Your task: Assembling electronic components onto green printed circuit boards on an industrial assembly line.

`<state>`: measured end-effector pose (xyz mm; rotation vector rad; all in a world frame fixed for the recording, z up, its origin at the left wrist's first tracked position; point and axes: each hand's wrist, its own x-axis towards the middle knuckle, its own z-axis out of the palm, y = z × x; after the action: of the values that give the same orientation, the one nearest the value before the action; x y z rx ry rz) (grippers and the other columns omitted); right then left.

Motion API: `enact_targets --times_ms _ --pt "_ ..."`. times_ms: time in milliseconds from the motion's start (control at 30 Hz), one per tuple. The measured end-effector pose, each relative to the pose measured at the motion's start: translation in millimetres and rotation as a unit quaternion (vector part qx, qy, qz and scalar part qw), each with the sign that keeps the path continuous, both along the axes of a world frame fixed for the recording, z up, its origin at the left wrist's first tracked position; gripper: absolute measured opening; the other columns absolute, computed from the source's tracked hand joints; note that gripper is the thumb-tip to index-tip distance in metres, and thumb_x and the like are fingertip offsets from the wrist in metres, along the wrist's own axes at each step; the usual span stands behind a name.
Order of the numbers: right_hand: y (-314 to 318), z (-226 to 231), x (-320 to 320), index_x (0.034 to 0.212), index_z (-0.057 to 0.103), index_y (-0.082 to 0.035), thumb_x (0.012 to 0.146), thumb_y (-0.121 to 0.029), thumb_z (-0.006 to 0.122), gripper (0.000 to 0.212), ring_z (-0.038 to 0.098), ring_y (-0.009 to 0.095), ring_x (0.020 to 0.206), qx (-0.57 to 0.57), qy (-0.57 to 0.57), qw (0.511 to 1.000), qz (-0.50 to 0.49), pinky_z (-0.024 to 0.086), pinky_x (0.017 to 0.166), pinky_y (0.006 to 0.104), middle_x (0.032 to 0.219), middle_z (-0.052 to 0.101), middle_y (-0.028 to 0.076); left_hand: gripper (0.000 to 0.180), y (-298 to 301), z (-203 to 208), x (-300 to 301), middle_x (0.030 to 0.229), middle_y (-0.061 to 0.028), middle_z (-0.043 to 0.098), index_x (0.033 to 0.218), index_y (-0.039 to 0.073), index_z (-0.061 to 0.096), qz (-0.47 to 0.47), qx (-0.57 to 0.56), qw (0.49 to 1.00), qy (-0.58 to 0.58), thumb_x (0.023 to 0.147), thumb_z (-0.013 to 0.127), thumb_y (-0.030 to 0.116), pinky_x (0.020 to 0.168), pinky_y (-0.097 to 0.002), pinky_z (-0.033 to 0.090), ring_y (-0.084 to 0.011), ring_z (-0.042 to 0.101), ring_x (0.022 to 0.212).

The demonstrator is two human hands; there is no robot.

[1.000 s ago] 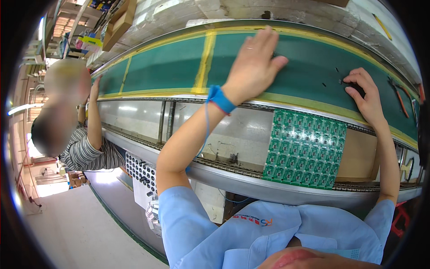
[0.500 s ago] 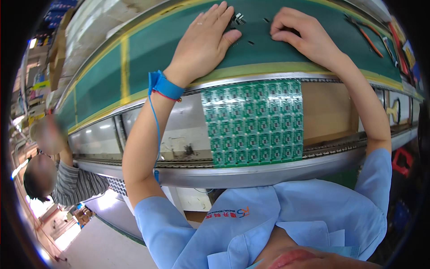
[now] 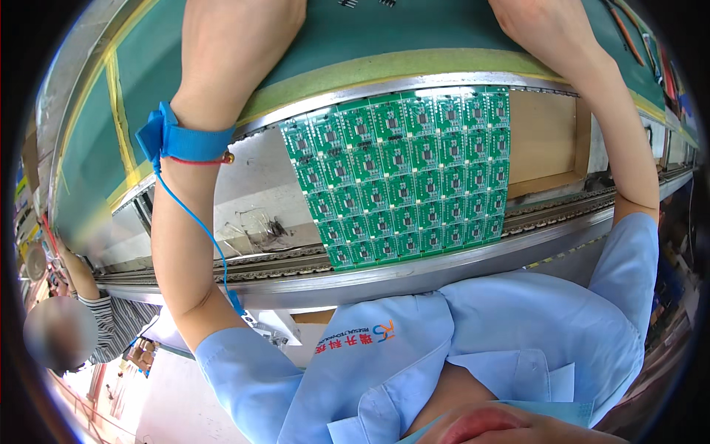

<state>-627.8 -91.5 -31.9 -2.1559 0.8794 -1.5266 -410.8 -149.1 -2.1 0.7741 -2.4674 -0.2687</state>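
My left hand [image 3: 248, 33] reaches over the green bench top, a blue wrist strap [image 3: 196, 142] with a coiled-down cord around the wrist. Its fingers lie beyond the upper edge of the picture. My right hand [image 3: 543, 26] is over the same surface farther right, its fingers also cut off. Small dark pronged parts [image 3: 347, 4] lie on the green mat [image 3: 399, 29] between the hands, partly out of the picture. Nearer me, a panel of green circuit boards [image 3: 403, 177] spans two rails, with small dark chips on each board. Neither hand touches the panel.
Metal rails [image 3: 296, 277] with chain tracks run across in front of me. A cardboard box [image 3: 547, 140] sits beneath, right of the panel. Orange-handled pliers [image 3: 627, 33] lie at the far right. A person in a striped sleeve [image 3: 118, 325] is at the left.
The view has shifted, so both hands now sit higher and their fingers have left the picture. The board panel appears larger, with its left edge farther left.
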Motion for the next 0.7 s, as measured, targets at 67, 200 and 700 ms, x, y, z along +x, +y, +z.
enact_targets --times_ms 67,200,700 --pt "9 24 -6 0.092 0.053 -0.003 0.086 -0.006 0.059 0.009 0.059 0.032 0.071 0.025 0.191 0.977 -0.087 0.047 0.061 0.0364 0.079 0.057 0.013 0.008 -1 -1 2 0.076 -0.0169 0.056 0.086 0.002 0.05 0.05 0.009 0.998 0.029 0.088 0.056 0.006 0.06 -0.0381 0.044 -0.0364 0.056 0.071" --pt "19 47 -2 0.098 0.057 0.0 0.087 -0.001 0.057 0.011 0.061 0.025 0.065 -0.005 0.345 0.923 -0.169 0.047 0.058 0.0333 0.077 0.061 0.012 0.011 -5 5 13 0.07 -0.0164 0.056 0.089 0.0 0.052 0.09 0.022 0.991 0.098 0.091 0.055 0.01 0.057 -0.0337 0.043 -0.0303 0.056 0.062" --pt "103 52 24 0.087 0.058 -0.004 0.079 -0.003 0.064 0.011 0.058 0.019 0.069 0.26 0.293 0.919 -0.053 0.044 0.058 0.0313 0.082 0.055 0.005 0.019 45 25 33 0.071 0.0004 0.053 0.101 -0.005 0.062 0.195 0.258 0.934 0.148 0.096 0.049 0.008 0.056 -0.0193 0.039 -0.006 0.047 0.06"
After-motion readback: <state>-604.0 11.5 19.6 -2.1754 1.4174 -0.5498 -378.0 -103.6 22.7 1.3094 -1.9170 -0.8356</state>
